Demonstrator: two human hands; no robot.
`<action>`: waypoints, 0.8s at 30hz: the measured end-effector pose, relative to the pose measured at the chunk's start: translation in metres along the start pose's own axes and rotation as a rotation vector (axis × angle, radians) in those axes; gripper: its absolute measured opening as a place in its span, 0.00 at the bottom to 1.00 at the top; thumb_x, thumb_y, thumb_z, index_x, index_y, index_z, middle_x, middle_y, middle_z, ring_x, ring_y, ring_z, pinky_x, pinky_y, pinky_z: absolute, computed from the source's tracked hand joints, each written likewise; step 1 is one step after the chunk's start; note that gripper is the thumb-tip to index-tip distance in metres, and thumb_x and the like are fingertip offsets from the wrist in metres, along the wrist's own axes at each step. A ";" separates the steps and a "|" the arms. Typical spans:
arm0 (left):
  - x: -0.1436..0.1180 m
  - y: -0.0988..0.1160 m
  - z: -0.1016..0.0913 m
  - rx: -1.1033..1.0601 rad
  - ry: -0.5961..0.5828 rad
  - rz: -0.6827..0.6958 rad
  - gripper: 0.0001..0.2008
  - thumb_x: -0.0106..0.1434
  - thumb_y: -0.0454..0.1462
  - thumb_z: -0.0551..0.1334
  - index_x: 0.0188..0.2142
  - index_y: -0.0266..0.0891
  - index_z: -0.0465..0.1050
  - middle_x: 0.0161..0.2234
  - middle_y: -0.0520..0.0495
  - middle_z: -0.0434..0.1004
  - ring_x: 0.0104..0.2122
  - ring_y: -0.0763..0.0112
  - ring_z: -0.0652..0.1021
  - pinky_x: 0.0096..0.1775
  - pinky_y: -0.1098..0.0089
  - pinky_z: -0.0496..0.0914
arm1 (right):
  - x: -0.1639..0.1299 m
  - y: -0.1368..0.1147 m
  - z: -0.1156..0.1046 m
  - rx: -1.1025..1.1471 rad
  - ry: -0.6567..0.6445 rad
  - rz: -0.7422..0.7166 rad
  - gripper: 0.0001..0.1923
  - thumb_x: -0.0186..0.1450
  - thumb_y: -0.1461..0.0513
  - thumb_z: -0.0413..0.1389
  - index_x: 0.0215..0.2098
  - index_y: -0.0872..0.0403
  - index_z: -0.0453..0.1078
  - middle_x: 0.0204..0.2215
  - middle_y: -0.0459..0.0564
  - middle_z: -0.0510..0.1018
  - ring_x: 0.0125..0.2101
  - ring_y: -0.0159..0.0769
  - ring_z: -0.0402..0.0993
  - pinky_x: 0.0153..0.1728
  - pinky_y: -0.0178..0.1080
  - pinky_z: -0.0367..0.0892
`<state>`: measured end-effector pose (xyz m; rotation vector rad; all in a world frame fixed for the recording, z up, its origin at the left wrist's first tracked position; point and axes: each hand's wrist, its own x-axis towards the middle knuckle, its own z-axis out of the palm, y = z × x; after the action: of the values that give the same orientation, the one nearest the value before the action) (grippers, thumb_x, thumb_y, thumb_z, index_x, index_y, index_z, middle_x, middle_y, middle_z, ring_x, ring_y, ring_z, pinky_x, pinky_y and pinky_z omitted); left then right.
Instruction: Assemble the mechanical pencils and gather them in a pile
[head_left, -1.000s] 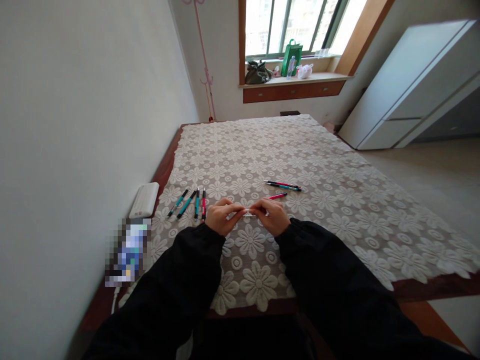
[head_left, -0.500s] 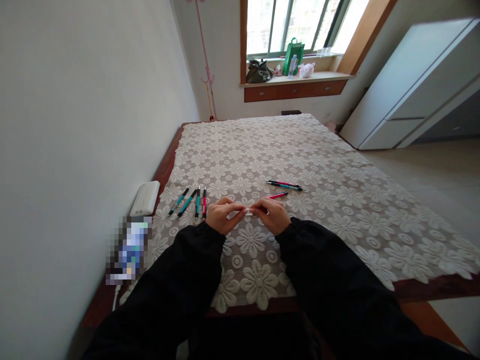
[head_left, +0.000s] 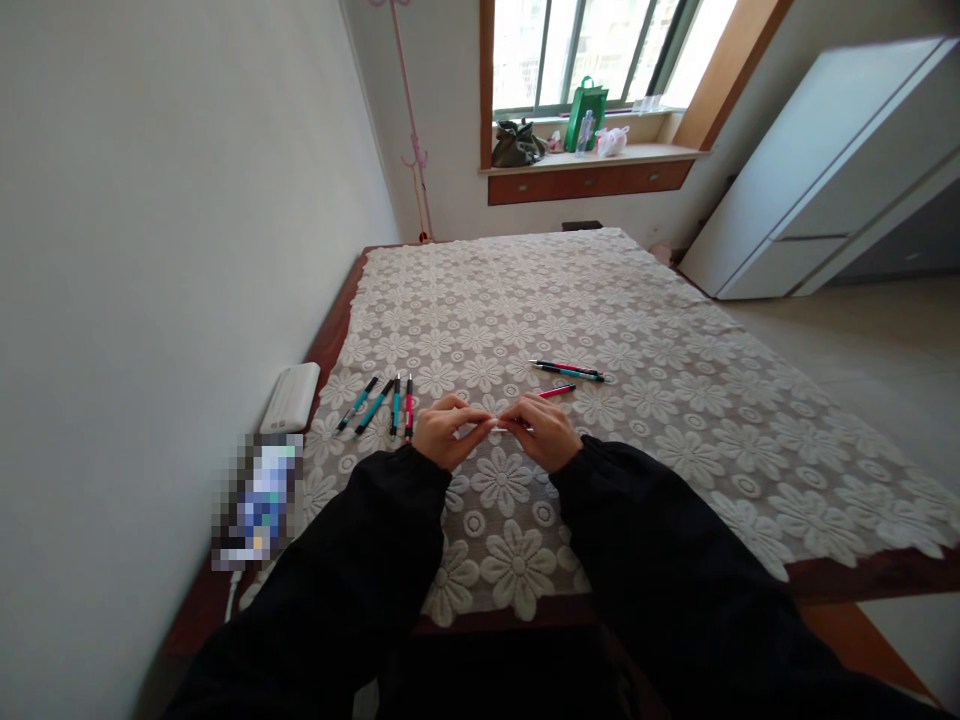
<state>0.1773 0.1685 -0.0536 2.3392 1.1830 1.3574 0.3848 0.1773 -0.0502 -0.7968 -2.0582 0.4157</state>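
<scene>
Fingertips of my left hand [head_left: 448, 432] and my right hand [head_left: 546, 430] meet over the table, both pinched on a small whitish piece [head_left: 496, 429] that the fingers mostly cover. Its exact kind cannot be made out. Just left of my left hand lie several pencil-like pens, among them a red and black pen [head_left: 409, 405] and a teal and black pen [head_left: 396, 405]. Beyond my right hand is a red pen [head_left: 559, 390], partly behind the fingers. Farther back, a black and red pen and a teal pen [head_left: 581, 373] lie side by side.
A flower-patterned lace cloth [head_left: 480, 300] covers the table. Along the left edge lie a white power bank [head_left: 290, 397] and a blurred-out phone-like device [head_left: 259, 500] with a white cable [head_left: 231, 597]. A wall rises close on the left.
My right hand has shifted very slightly left, bringing the fingertips closer together, and less of the small whitish piece shows between them. The pens have not moved.
</scene>
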 end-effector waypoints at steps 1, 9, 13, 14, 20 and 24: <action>0.000 0.000 0.000 0.001 0.001 0.001 0.07 0.61 0.40 0.68 0.37 0.42 0.82 0.29 0.49 0.78 0.28 0.75 0.78 0.30 0.76 0.74 | 0.000 0.000 0.000 0.003 0.001 0.007 0.10 0.71 0.57 0.55 0.33 0.52 0.71 0.26 0.48 0.74 0.29 0.35 0.69 0.32 0.38 0.65; 0.000 0.000 0.000 0.011 0.018 0.027 0.07 0.61 0.41 0.68 0.37 0.43 0.82 0.29 0.49 0.79 0.28 0.75 0.78 0.30 0.76 0.75 | 0.000 -0.001 0.000 0.029 0.017 0.056 0.12 0.70 0.55 0.56 0.32 0.52 0.73 0.26 0.48 0.75 0.28 0.35 0.70 0.31 0.37 0.66; 0.001 0.000 -0.001 0.014 0.041 0.052 0.07 0.61 0.40 0.68 0.37 0.43 0.82 0.29 0.49 0.78 0.28 0.75 0.78 0.30 0.76 0.75 | 0.002 -0.003 -0.001 0.049 0.023 0.082 0.13 0.70 0.54 0.56 0.31 0.52 0.73 0.25 0.48 0.75 0.26 0.34 0.70 0.30 0.37 0.67; 0.001 0.001 -0.001 0.014 0.044 0.057 0.07 0.61 0.40 0.68 0.37 0.43 0.82 0.29 0.49 0.78 0.28 0.75 0.78 0.29 0.76 0.74 | 0.002 -0.004 -0.001 0.052 0.023 0.083 0.14 0.70 0.54 0.56 0.31 0.52 0.73 0.25 0.47 0.75 0.26 0.33 0.70 0.30 0.37 0.67; 0.002 0.005 -0.002 0.017 0.045 0.057 0.07 0.61 0.41 0.68 0.37 0.43 0.82 0.28 0.49 0.78 0.27 0.75 0.77 0.30 0.75 0.75 | 0.003 -0.003 -0.001 0.070 0.032 0.076 0.13 0.70 0.54 0.56 0.31 0.52 0.74 0.25 0.48 0.75 0.25 0.34 0.70 0.29 0.37 0.66; 0.000 0.003 0.000 0.014 0.026 0.030 0.07 0.61 0.42 0.68 0.37 0.43 0.82 0.28 0.48 0.78 0.29 0.74 0.78 0.31 0.74 0.75 | 0.002 -0.002 0.000 0.065 0.031 0.053 0.12 0.69 0.55 0.57 0.31 0.51 0.74 0.24 0.48 0.75 0.25 0.34 0.70 0.29 0.37 0.66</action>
<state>0.1786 0.1665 -0.0522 2.3653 1.1731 1.3973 0.3833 0.1773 -0.0482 -0.8155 -1.9880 0.4944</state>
